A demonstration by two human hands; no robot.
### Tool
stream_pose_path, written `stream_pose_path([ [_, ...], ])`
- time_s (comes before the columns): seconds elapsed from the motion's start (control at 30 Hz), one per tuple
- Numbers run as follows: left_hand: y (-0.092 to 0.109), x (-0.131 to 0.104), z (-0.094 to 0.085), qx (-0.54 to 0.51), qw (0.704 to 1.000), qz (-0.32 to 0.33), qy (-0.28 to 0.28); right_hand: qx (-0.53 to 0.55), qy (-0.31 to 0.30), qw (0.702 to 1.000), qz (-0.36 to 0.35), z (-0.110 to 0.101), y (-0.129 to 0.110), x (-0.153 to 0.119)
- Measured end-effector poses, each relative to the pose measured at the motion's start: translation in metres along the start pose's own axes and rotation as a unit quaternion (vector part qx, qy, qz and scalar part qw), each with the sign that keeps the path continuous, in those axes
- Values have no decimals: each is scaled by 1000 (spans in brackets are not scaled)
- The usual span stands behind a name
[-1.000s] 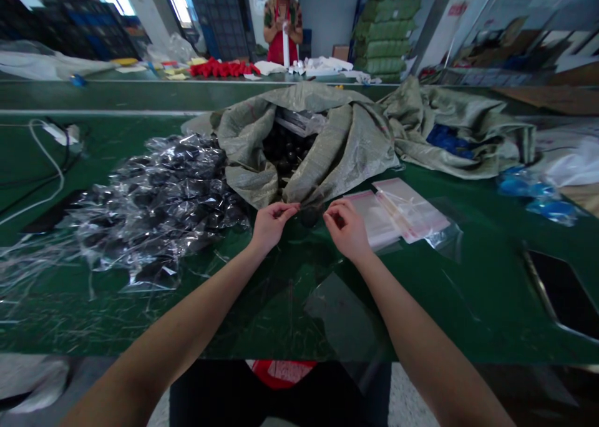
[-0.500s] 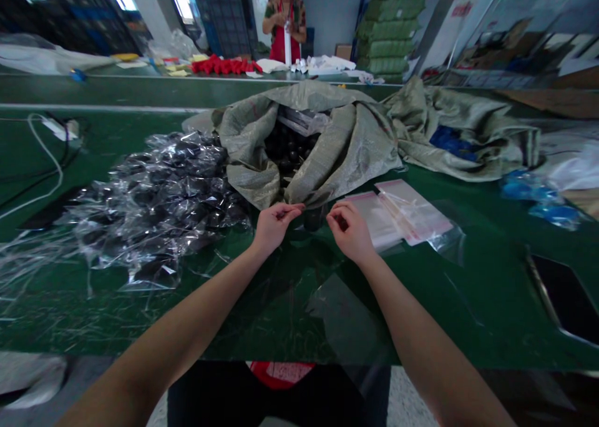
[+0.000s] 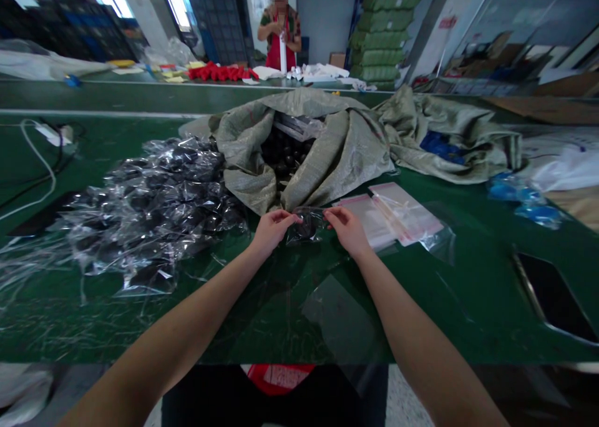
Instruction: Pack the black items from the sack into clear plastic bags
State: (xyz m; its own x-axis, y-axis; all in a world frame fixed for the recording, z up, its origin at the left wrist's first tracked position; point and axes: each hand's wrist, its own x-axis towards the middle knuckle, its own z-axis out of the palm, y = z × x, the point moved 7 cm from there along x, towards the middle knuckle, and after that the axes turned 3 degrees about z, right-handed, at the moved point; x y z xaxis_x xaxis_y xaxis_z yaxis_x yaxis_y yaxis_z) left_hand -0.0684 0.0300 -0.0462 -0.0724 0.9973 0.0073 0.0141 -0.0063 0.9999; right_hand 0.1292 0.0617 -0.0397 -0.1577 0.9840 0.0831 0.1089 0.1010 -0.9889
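on the green table (image 3: pixel 262 333), nearer than the hands and between the forearms, lies a loose clear sheet (image 3: pixel 341 314); a dark-screened phone (image 3: pixel 555 293) lies well to the right of the right hand. between the two hands is a small clear packet (image 3: pixel 306 229), glossy and creased, with bright glints along its film and a dark, rounded piece showing through; the piece's exact shape is hard to make out at this size.

the left hand (image 3: pixel 272 230) pinches the packet's left side, thumb and fingertips together, pointing inward. the right hand (image 3: pixel 347 228) mirrors it, fingers curled and thumb meeting them at the packet's right edge. both forearms reach forward and converge.

just beside the right hand, flat clear bags (image 3: pixel 406 213) lie in overlapping stacks. left of the left hand spreads a heap of shiny wrapped black pieces (image 3: pixel 159 205). just beyond the hands, a grey-green woven sack (image 3: pixel 358 149) gapes over loose black pieces (image 3: pixel 285 155). much farther off, a person in a red apron stands (image 3: pixel 283 52).
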Motion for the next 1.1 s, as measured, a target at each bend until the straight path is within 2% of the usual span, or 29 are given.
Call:
stream_pose_path([
  [0.13,8,0,2,-4,1000,-12,-25,65,1,998,7,0,-3,0],
  [0.33,32,8,1,52,996,76,-9,77,-10,997,14,-1,-5,-1],
  [0.4,28,11,0,44,998,49,-11,87,-13,996,19,-2,-3,0],
  [0.53,17,12,0,-23,998,-22,-51,121,-37,991,51,-2,5,1],
  [0.63,16,12,-3,-56,996,-35,-56,125,-59,988,64,0,8,0],
  [0.73,18,14,-3,-59,996,-30,-61,124,-53,989,61,1,8,0],
  [1.0,18,17,-4,-11,998,-9,-57,130,-21,991,39,0,6,1],
  [1.07,22,17,-6,56,997,10,-47,137,-14,990,33,-1,5,1],
  [1.1,29,17,-9,108,993,42,-23,138,-12,990,31,-1,5,2],
])
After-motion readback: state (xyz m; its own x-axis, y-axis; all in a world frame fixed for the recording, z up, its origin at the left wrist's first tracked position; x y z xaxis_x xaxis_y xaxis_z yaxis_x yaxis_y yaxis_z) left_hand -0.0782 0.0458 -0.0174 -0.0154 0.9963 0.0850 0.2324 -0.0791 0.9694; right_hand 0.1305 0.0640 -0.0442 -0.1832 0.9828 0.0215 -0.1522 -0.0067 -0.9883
